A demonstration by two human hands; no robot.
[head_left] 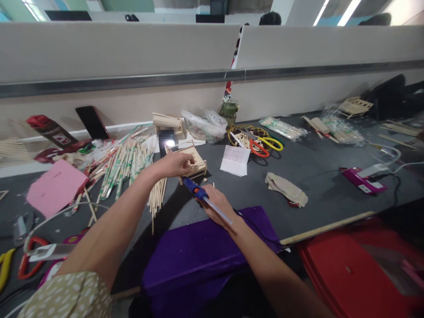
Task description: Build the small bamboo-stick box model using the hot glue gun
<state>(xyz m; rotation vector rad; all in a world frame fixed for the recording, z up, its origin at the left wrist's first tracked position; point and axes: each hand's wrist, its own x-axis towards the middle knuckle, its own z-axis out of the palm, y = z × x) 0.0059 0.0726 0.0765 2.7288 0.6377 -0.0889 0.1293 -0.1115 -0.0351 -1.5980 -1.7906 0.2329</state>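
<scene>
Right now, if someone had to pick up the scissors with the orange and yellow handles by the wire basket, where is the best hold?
Probably by the handle loops of the scissors, coming from the near right: the loops point that way and lie open on the table, while the blades run back into the basket.

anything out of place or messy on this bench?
Mostly clutter. Wrapped chopsticks lie fanned loose across the dark table, some spilling toward the left hand, which rests on a small wooden model. The right hand holds a glue gun with its cord trailing over the purple cloth. Nothing looks broken.
</scene>
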